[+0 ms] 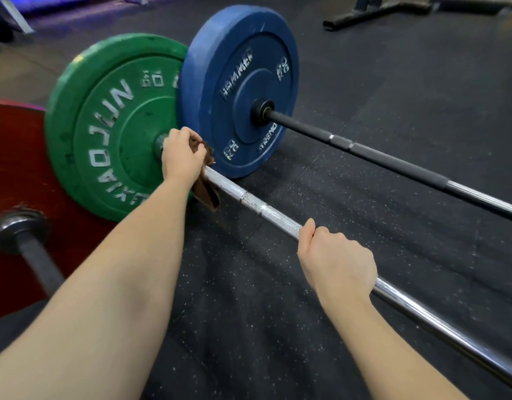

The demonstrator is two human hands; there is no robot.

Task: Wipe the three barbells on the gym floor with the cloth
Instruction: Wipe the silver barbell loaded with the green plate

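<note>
A: What writing could you read on the plates?

B: The blue plate (239, 90), in the upper middle of the frame, carried "HAMMER" in white letters, and near its lower edge I could read part of "STRENGTH". It also showed "20 KG". The green plate (116, 125), at the left, had large white letters that looked like "XIAOJUN", seen nearly upside down. Its smaller marks I could not read surely.

A: And where was the cloth?

B: The brown cloth (205, 186) was in the left hand (182, 157), at the centre left. The fingers were clenched around it and pressed it on the silver barbell (254, 204), just beside the green plate. One end of the cloth hung below the bar.

A: The other hand?

B: The right hand (335, 258), in the lower middle, grasped the same silver bar with the fingers curled over it, well apart from the left hand.

A: The other barbells?

B: A black barbell (364, 153) ran from the blue plate toward the right edge. A third bar (38, 258) with a dark red plate (15, 157) lay at the lower left, on the speckled black floor (278, 313).
</note>
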